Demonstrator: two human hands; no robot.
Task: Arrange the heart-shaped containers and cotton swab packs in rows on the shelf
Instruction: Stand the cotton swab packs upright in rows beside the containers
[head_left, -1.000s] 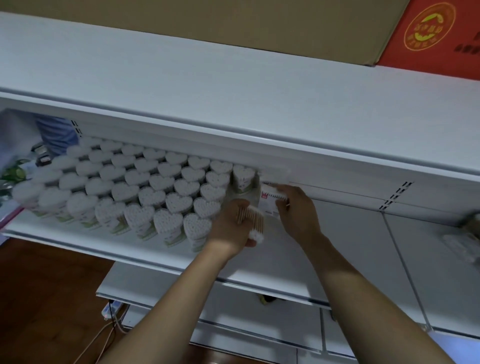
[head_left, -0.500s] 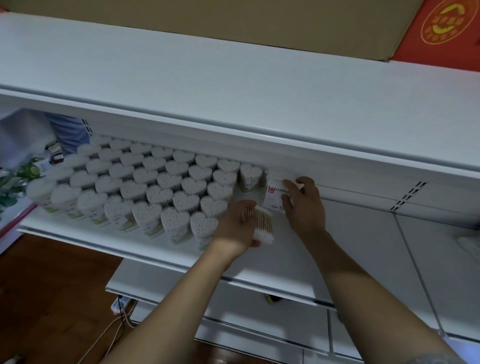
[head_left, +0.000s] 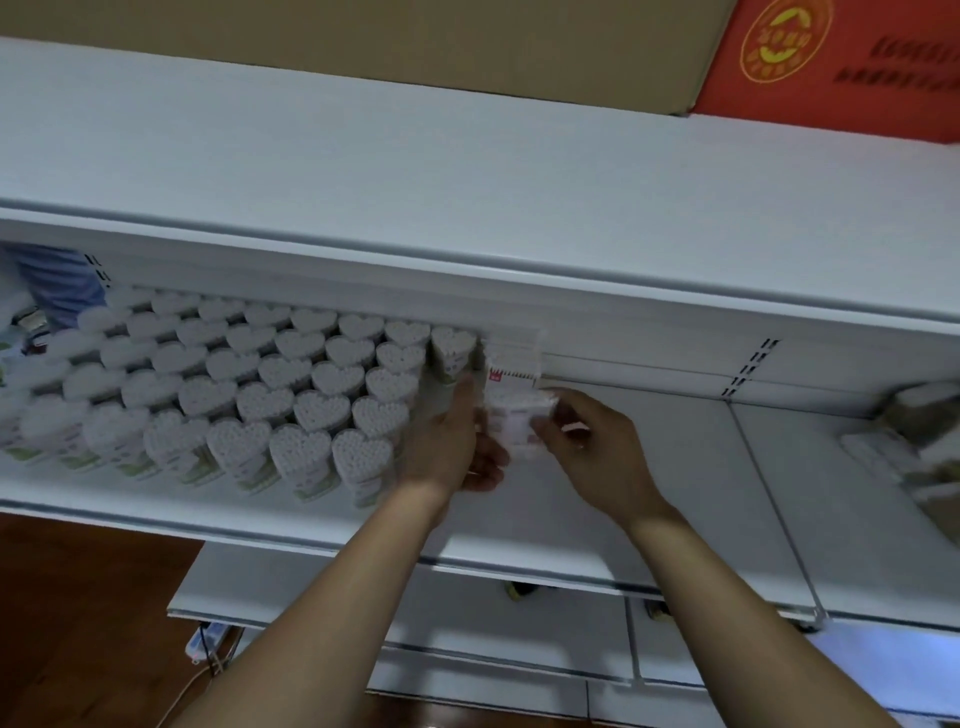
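Observation:
Several rows of white heart-shaped containers (head_left: 317, 379) fill the left part of the white shelf (head_left: 701, 499). Right of the last heart container, a cotton swab pack (head_left: 513, 358) with a red mark stands against the back wall. Just in front of it is a second, blurred cotton swab pack (head_left: 515, 422), held between both hands. My left hand (head_left: 449, 441) grips its left side, fingers pointing up and thumb below. My right hand (head_left: 589, 447) pinches its right edge.
The upper shelf board (head_left: 467, 208) overhangs the work area, with a cardboard box (head_left: 415, 47) and a red box (head_left: 841, 62) on top. More blurred packs (head_left: 914, 447) lie at the shelf's far right. A lower shelf (head_left: 467, 618) and a floor power strip (head_left: 205, 639) sit below.
My left hand has lifted its pack back and right, up to the standing pack. My right hand has let go of the standing pack and come onto the held one.

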